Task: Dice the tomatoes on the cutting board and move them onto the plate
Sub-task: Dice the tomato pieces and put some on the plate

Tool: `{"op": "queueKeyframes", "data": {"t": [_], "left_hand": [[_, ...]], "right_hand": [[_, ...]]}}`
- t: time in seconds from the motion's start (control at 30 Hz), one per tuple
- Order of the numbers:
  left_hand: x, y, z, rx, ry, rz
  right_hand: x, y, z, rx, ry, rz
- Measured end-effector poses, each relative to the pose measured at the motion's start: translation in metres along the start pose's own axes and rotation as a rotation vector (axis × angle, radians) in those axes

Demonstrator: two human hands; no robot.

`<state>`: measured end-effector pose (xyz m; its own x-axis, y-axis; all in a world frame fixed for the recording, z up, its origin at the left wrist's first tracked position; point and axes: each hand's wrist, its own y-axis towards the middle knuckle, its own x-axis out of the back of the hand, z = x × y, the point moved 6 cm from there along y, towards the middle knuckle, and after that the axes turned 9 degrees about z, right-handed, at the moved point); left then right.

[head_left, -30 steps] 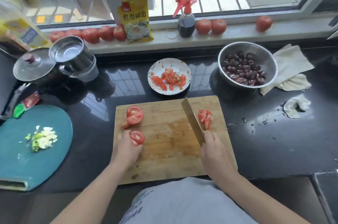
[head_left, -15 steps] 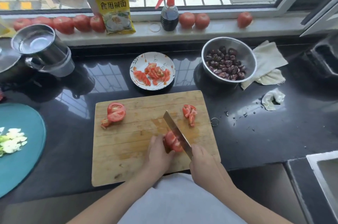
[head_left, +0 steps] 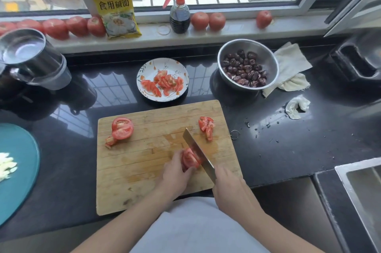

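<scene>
On the wooden cutting board [head_left: 144,172] my left hand [head_left: 174,172] holds a tomato piece [head_left: 189,160] steady at the board's middle right. My right hand [head_left: 228,184] grips the handle of a cleaver [head_left: 195,150], whose blade rests against the right side of that piece. Tomato halves [head_left: 121,129] lie at the board's far left, and a small heap of cut pieces [head_left: 206,127] lies at its far right. Behind the board stands the patterned plate [head_left: 179,67] with diced tomato [head_left: 165,83] on it.
A steel bowl of dried dates [head_left: 247,65] stands at the back right, with cloths [head_left: 288,67] beside it. A steel pot [head_left: 31,56] stands at the left, a teal board [head_left: 18,170] with chopped greens below it. Whole tomatoes [head_left: 55,27], a yellow packet [head_left: 115,9] and a spray bottle [head_left: 179,11] line the sill. A sink [head_left: 362,190] sits at the right.
My left hand carried a tomato piece from the board's left side to its middle right. The cleaver came down from beside the cut heap to rest against that piece.
</scene>
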<state>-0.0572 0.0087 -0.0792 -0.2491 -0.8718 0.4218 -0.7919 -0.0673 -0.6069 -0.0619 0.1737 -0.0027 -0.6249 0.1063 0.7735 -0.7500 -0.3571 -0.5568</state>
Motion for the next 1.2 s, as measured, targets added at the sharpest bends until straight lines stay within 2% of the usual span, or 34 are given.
{"op": "queueKeyframes", "data": {"t": [0.23, 0.4, 0.47, 0.73, 0.97, 1.1, 1.2], "left_hand": [[0.0, -0.002, -0.002, -0.006, 0.006, 0.01], [-0.001, -0.002, -0.004, -0.003, 0.028, 0.015], [-0.001, -0.001, -0.005, -0.005, 0.032, 0.018], [0.0, 0.004, -0.004, -0.018, 0.064, -0.019], [0.001, 0.008, 0.002, -0.028, 0.064, -0.051], [0.0, 0.013, 0.005, -0.043, 0.069, -0.037], [0.001, 0.016, 0.006, -0.017, 0.065, -0.051]], "right_hand": [[-0.011, 0.002, -0.005, 0.027, -0.168, -0.036], [-0.012, 0.004, -0.006, 0.031, -0.179, -0.038], [-0.014, 0.004, -0.003, 0.052, -0.214, 0.018], [-0.014, 0.009, -0.008, 0.031, -0.191, -0.01], [-0.014, 0.007, -0.012, 0.007, -0.12, 0.133], [-0.014, -0.005, -0.018, -0.027, -0.222, 0.216], [-0.023, 0.021, -0.001, 0.001, -0.182, 0.193]]}}
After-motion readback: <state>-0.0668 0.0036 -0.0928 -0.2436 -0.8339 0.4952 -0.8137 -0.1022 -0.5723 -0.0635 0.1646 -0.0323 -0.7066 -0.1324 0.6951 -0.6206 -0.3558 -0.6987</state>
